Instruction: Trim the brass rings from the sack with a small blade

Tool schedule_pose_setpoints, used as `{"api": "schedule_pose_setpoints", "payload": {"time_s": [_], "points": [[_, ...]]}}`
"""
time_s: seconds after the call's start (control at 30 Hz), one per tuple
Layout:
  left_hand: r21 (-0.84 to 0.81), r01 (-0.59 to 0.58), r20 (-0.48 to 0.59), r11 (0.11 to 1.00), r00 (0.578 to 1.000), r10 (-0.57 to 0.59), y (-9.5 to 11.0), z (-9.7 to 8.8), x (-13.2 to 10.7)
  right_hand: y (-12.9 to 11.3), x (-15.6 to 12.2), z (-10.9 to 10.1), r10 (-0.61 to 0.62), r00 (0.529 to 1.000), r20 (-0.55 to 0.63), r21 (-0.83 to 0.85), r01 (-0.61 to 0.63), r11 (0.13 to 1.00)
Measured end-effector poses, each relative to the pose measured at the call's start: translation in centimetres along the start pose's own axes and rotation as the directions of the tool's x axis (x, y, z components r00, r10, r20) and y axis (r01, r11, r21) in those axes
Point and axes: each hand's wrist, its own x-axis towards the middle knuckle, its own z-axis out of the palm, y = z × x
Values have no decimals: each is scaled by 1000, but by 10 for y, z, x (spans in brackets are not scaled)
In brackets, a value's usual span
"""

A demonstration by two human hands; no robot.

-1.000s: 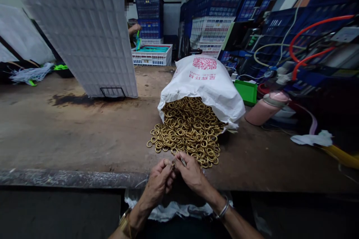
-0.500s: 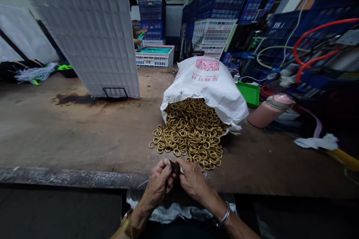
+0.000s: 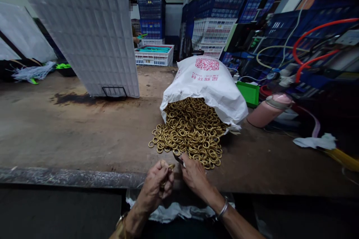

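My left hand [image 3: 157,181] is closed around gold-coloured rings; one ring [image 3: 171,166] shows at the fingertips and more gold shows lower in the fingers. To its right, my right hand [image 3: 194,173] grips a thin dark blade-like tool [image 3: 178,159], its tip pointing away to the left and a bit of white showing at the fingers. Just beyond both hands lies a pile of gold-coloured rings [image 3: 190,134], spilling from the mouth of a white woven sack [image 3: 204,82] that lies on its side on the wooden table [image 3: 84,138].
A tall white ribbed panel [image 3: 95,37] stands on the table at left. The pink bottle [image 3: 269,110] and green tray [image 3: 248,93] are right of the sack. Hoses [image 3: 303,41] and stacked crates [image 3: 215,31] fill the back right. Another person's hand [image 3: 137,40] shows behind the panel.
My hands have moved apart, the left one down and leftward with a ring now visible in its fingers. The tool in my right hand has swung forward toward the pile.
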Motion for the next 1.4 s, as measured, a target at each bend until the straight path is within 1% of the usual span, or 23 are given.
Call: {"api": "schedule_pose_setpoints", "payload": {"time_s": [0.07,0.13,0.23,0.33,0.4,0.47,0.63,0.83,0.93,1.03,1.1,1.23,1.33,1.4], "points": [[-83,15,-25,996,1000,-17,1,-3,3,-5,5,-1,27,999,-45,20,-26,999],[-130,16,-51,991,998,-22,1,-8,6,-10,10,-3,56,997,-49,-2,-57,998],[-165,31,-77,986,996,-44,1,-14,8,-14,18,-2,85,996,-34,-96,-88,991],[-196,32,-110,980,992,-54,2,-17,7,-14,23,2,95,994,-54,-173,-103,979],[-200,16,-132,980,990,-43,3,-17,7,-12,26,5,99,993,-59,-199,-109,974],[-197,11,-132,980,991,-38,3,-18,7,-11,27,6,104,993,-61,-201,-114,973],[-246,26,-97,969,994,-52,2,-21,10,-9,26,3,93,991,-94,-125,-104,987],[-235,55,-49,970,996,-68,-1,-25,13,-4,21,1,-23,986,-166,0,24,1000],[-225,79,-39,971,995,-90,1,-23,15,-2,18,0,-42,984,-173,133,65,989],[-163,93,-76,982,991,-106,2,-20,18,-4,15,-4,-49,990,-136,308,89,947],[-103,85,-109,991,989,-96,0,-18,20,-7,13,-7,-52,989,-135,388,102,916],[12,51,-143,999,988,-49,-6,-12,22,-13,8,-12,-95,982,-163,428,157,890],[167,7,-141,986,990,17,-11,-9,22,-16,5,-13,-125,978,-168,445,189,876],[283,-21,-159,959,985,68,-13,-10,21,-18,5,-13,-112,980,-166,469,178,865]]}}
